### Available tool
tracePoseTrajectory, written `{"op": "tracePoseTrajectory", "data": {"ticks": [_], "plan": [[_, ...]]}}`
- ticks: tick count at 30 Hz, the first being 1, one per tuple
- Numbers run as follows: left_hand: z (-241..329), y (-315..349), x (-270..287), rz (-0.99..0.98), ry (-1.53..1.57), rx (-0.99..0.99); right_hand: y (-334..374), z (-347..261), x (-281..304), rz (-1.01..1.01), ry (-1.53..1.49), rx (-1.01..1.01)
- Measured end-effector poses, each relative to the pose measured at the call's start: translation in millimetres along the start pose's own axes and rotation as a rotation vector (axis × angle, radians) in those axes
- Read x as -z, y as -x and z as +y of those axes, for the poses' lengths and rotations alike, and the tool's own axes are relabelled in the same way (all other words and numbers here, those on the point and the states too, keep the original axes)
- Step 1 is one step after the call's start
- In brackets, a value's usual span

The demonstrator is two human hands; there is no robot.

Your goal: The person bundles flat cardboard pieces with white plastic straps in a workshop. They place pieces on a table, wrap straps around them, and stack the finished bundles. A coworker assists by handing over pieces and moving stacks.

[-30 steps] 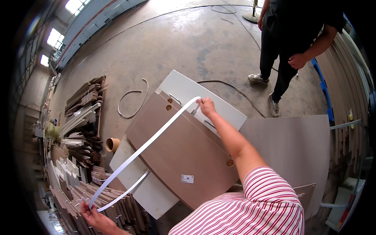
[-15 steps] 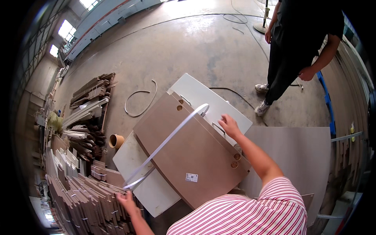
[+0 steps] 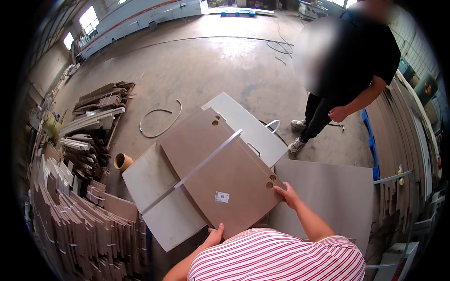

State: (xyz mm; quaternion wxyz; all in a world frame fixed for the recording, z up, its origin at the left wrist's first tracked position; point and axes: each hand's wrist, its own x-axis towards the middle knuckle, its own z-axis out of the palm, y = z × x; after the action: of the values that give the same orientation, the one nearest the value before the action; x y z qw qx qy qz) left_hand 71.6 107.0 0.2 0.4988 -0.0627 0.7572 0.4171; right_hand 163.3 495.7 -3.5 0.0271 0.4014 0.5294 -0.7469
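Note:
A brown cabinet panel (image 3: 206, 173) with round hinge holes and a white label (image 3: 222, 196) lies at the middle. A white strap (image 3: 209, 158) runs flat across its top. My left hand (image 3: 215, 235) grips the panel's near edge, thumb on top and fingers hidden beneath. At the right corner, near two of the holes, my right hand (image 3: 289, 195) also holds the edge, its fingertips partly hidden. Below the brown panel, a white board (image 3: 164, 187) sticks out at the left. Another white board (image 3: 248, 119) shows on the far side, with dark handles on the edge between them.
Bundled brown strips (image 3: 89, 229) and heaps of offcuts stand to the left, near a cardboard tube (image 3: 123, 161). A large grey-brown sheet (image 3: 328, 196) lies at the right. Far right, a person in black (image 3: 356, 65) stands by stacked boards. A loose cord (image 3: 159, 111) curls on the floor.
The raised strap loop now lies against the brown panel. My left hand has come from the strap's left end to the near edge; my right hand has drawn back to the right corner.

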Motion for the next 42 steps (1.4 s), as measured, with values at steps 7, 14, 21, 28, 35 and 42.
{"op": "tracePoseTrajectory", "data": {"ticks": [7, 14, 21, 28, 35, 42], "plan": [[-13.4, -24.3, -17.6, 0.005, 0.177, 0.060, -24.5, 7.1, 2.5, 0.138, -0.020, 0.117], [-18.7, -20.6, -6.5, -0.140, 0.351, 0.001, -26.1, 38.2, -20.2, 0.469, -0.239, 0.036], [-20.5, -10.2, -3.6, -0.337, 0.497, -0.217, -11.2, 58.1, -22.9, 0.156, -0.394, -0.095], [-20.1, -18.0, 3.3, -0.123, 0.015, -0.133, -2.4, 49.1, -14.6, 0.149, -0.216, -0.228], [-16.6, -21.6, 6.8, -0.109, -0.205, -0.025, 3.1, 37.1, -9.3, 0.135, -0.148, -0.239], [-27.5, -37.6, 7.1, -0.103, -0.241, -0.044, 5.0, 40.1, -0.9, 0.047, -0.238, -0.239]]}}
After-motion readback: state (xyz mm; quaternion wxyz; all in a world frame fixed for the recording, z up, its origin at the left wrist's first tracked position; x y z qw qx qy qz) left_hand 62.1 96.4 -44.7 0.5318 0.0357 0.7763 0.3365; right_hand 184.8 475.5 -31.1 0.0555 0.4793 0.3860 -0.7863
